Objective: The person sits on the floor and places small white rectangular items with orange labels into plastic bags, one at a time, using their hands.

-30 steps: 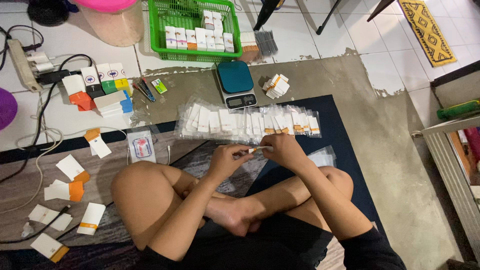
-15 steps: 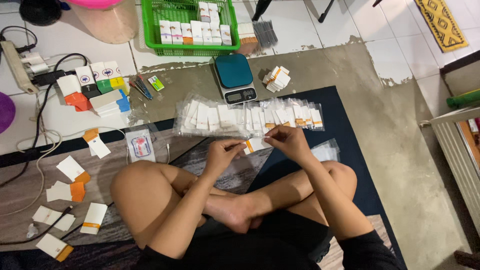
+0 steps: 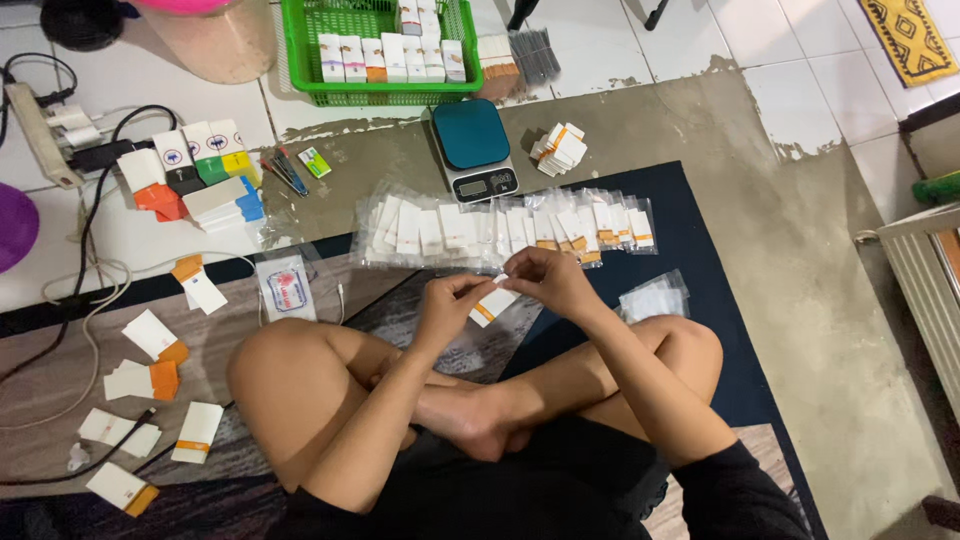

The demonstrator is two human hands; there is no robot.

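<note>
Floor mat, small white packet (image 3: 493,304) angled diagonally

Dark floor mat (image 3: 700,250) bearing a row of clear-bagged white cards (image 3: 500,230), kitchen scale (image 3: 474,150) on concrete beyond.

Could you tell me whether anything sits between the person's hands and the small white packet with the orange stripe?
Nothing visible does. Both the left hand and the right hand already pinch the white packet between them, above the dark mat, just short of the row of bagged packets.
</note>
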